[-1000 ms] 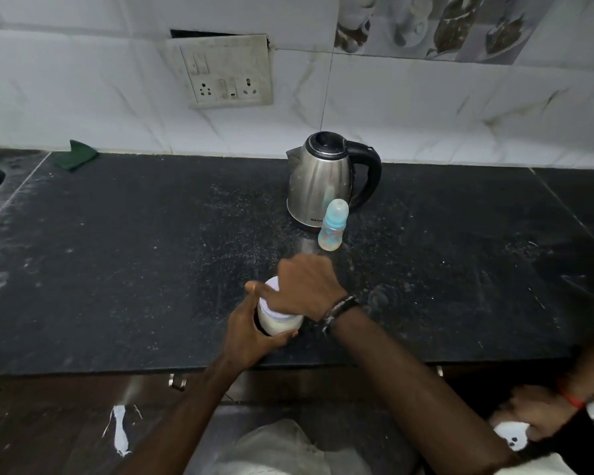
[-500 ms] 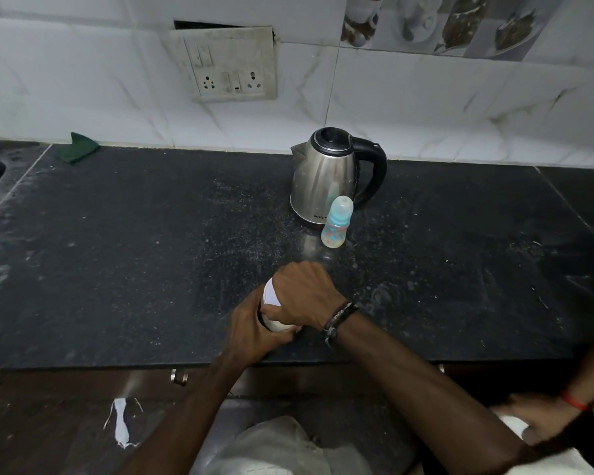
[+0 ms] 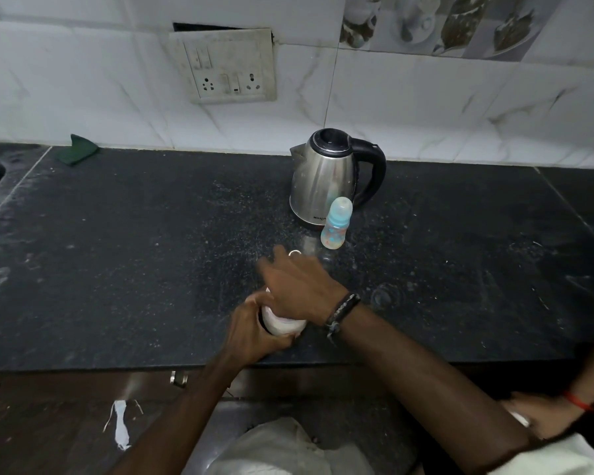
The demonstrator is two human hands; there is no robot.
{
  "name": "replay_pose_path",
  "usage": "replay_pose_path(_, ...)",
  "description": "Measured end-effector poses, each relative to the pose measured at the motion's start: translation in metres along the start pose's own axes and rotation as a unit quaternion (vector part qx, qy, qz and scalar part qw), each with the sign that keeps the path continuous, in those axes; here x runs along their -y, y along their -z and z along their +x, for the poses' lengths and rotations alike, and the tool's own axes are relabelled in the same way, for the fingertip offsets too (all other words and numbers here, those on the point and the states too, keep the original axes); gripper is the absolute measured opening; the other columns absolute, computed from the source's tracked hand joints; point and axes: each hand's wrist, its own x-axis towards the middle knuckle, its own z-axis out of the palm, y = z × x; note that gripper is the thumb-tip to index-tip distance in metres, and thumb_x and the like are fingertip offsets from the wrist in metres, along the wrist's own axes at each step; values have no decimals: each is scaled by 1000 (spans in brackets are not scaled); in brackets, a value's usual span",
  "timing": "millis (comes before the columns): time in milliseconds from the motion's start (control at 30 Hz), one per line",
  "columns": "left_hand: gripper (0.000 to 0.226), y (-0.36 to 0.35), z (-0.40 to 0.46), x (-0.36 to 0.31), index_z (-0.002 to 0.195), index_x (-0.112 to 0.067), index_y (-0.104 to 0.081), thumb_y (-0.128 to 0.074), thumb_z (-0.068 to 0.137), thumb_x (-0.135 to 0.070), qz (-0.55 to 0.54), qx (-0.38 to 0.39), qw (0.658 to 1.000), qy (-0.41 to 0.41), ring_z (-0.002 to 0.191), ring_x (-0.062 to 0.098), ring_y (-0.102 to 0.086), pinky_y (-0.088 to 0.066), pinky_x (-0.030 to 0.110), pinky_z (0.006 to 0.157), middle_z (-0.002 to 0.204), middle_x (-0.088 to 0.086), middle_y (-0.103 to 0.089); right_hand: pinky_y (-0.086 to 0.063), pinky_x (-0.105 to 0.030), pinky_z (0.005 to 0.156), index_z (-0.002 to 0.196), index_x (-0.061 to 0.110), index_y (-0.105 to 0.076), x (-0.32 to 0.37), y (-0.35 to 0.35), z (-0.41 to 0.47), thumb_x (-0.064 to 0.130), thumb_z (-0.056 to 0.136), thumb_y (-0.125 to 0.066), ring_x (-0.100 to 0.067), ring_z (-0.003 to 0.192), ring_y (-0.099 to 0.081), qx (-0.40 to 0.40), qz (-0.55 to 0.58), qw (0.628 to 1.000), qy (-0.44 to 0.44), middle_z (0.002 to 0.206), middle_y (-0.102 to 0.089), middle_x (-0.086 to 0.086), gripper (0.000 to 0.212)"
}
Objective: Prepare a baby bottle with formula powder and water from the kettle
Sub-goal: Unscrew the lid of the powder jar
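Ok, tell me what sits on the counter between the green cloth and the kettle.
Head view: nothing; only bare, dusty black counter separates the green cloth from the kettle.

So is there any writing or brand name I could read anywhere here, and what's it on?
"MILTON", cut off at its right end by the baby bottle: dark print low on the steel kettle.
Baby bottle: coloured specks on its body, too small to read as text.
White container in the hands: no label shows.
Wall socket plate: switches and holes only, no lettering readable.

steel kettle [image 3: 323, 180] — black handle, blue-capped bottle [image 3: 335, 224]
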Motion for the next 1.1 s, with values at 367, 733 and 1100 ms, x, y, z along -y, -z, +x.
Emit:
replay_pose_path(367, 79, -2, -1, -4, 121, -12, -63, -99, 53, -29, 5, -1, 1000, 7, 107, 2, -65, -52, 21, 91, 116, -5, -69, -52, -39, 85, 121, 9, -61, 13, -11, 3, 26, 98, -49, -32, 110, -61, 77, -84, 993, -16, 122, -63, -14, 32)
replay_pose_path(733, 69, -1, -2, -5, 103, -19, -64, -92, 47, -47, -9, 0, 1000, 10, 86, -3, -68, -50, 12, 68, 93, -14, -70, -52, -42, 81, 123, 8, -56, 13, -9, 4, 64, 93, -43, -36, 105, -59, 4, -42, 994, -99, 120, -55, -21, 65)
replay_pose_path(1100, 73, -3, -3, 1, 113, -23, -64, -99, 50, -31, -3, -7, 1000, 3, 92, -2, -68, -49, 13, 74, 101, -15, -72, -45, -39, 78, 128, 12, -52, 8, -5, 0, 28, 87, -63, -36, 108, -56, 91, -25, 996, 6, 125, -52, -20, 45)
